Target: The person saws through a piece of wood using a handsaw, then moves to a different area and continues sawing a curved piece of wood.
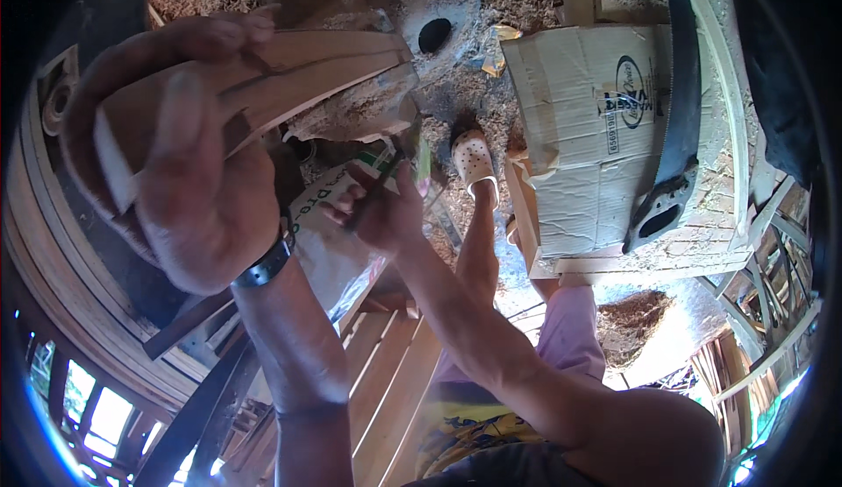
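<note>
Head view: wooden piece (307, 82) points lengthwise up-right.

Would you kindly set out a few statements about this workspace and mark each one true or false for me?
1. The left hand grips a wooden piece. True.
2. The right hand is empty. False: it holds a dark, slim object.
3. A dark band is worn on the left wrist. True.
4. The visible clog is solid black. False: the clog is pale, with holes in its upper.
5. The handsaw lies to the right of both hands. True.
6. The handsaw's handle points away from the person. False: the handle is at the end nearer the person.
</note>
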Tool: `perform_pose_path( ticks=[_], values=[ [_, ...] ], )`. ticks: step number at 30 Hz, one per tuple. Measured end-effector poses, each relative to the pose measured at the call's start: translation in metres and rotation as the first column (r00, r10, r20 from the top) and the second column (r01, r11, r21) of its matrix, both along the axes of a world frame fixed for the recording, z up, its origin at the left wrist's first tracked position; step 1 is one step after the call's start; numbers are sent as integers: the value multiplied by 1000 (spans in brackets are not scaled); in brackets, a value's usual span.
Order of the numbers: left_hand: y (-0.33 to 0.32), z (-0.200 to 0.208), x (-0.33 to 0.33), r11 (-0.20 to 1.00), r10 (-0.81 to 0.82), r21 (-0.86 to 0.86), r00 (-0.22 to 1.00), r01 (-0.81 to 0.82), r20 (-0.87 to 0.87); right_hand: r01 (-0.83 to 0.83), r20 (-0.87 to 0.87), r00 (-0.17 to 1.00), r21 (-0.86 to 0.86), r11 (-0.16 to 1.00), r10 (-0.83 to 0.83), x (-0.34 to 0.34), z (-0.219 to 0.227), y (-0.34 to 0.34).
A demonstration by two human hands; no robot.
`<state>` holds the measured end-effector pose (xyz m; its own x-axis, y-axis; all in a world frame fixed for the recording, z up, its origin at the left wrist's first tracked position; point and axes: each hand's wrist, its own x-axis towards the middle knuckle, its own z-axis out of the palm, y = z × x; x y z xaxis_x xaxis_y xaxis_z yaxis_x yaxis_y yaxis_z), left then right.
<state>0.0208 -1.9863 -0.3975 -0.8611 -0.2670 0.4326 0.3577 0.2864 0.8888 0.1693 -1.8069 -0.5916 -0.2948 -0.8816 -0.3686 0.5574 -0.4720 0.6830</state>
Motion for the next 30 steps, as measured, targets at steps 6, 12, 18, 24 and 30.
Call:
perform_pose_path(
  ticks=[6, 12, 18, 24, 30],
  values=[
    [24, 2, -4, 982, 153, 128, 984, -141, -89, 176, 67, 970, 463, 869, -233, -109, -1, 104],
    [26, 3, -5, 979, 129, 168, 989, -115, -76, 320, -118, 76, 943, 88, 990, -83, -85, 93],
    [25, 0, -1, 991, 120, -54, 993, -120, -11, 608, 358, -216, 777, -162, 908, -81, -115, 51],
    [23, -10, 0, 998, 50, -37, 999, -50, -20, 289, 355, -464, 927, -240, 812, -89, -171, 23],
    [30, -16, 4, 999, -31, -39, 999, 32, 34, 59, -17, -727, 994, 87, 687, -59, -242, 13]
  ],
)
